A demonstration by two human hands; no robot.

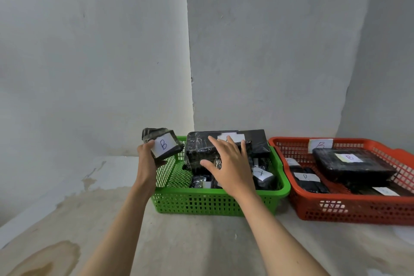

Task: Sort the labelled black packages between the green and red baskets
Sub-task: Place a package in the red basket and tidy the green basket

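My left hand [146, 159] grips a small black package with a white "B" label [161, 142], held above the green basket's left rim. The green basket [215, 203] stands in the middle and holds several black packages, the largest [201, 150] lying on top. My right hand [228, 162] reaches over that basket with fingers spread, just in front of the large package; contact is unclear. Beside it on the right, the red basket [349, 207] carries a "B" tag [320, 144] on its far rim and holds several black packages labelled "B" [354, 164].
Both baskets stand side by side on a pale, stained table [179, 242]. A grey wall corner rises right behind them. An "A"-labelled small package [262, 175] lies at the green basket's right side.
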